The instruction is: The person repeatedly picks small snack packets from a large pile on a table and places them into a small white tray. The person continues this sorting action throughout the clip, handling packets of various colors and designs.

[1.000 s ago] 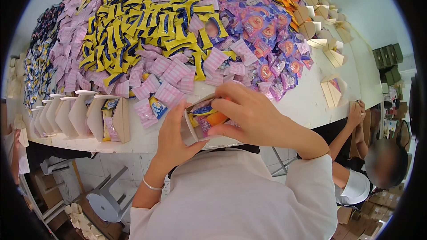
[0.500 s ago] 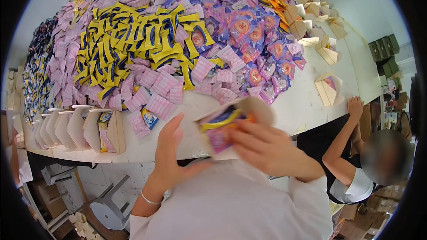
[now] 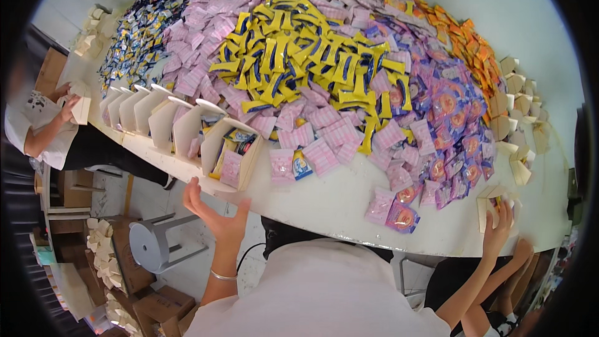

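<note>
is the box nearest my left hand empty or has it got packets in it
The box nearest your left hand is not empty: pink and yellow packets show through its open side.

Table (image 3: 444, 229) gap; packets (image 3: 402, 216) leftward, box (image 3: 482, 213) rightward

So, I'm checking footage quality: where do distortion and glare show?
Head view: the front edge of the white tabletop looks bowed, and the picture's corners go black; head view again: small bright highlights on the purple sachets.
</note>
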The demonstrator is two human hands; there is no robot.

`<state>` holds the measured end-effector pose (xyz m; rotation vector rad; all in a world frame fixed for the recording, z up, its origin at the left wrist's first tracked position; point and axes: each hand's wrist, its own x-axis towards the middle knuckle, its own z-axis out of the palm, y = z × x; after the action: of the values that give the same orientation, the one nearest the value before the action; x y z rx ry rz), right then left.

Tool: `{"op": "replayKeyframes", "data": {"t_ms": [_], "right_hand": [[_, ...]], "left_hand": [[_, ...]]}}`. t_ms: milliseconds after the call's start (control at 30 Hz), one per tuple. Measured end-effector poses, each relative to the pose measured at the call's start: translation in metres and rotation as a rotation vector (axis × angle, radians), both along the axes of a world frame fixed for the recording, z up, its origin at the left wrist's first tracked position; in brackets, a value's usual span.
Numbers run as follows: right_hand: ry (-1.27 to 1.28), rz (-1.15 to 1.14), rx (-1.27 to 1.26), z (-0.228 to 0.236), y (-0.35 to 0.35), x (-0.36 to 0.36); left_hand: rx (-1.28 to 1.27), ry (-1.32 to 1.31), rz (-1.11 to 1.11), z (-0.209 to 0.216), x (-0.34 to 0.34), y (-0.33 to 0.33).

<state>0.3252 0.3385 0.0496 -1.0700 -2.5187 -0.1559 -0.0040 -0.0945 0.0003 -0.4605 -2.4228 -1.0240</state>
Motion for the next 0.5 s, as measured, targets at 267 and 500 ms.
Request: {"op": "replayKeyframes", "data": {"t_ms": [267,500], "right_hand": [[0.264,0.313,-0.003,0.052,-0.019,-0.136],[0.344,0.781,-0.199,0.039,0.007,-0.31]], "left_hand": [[0.314,-0.17,0.057,-0.025,-0.014,0.022],[0.197,-0.129,-0.414,0.005,0.006,-0.013]]}}
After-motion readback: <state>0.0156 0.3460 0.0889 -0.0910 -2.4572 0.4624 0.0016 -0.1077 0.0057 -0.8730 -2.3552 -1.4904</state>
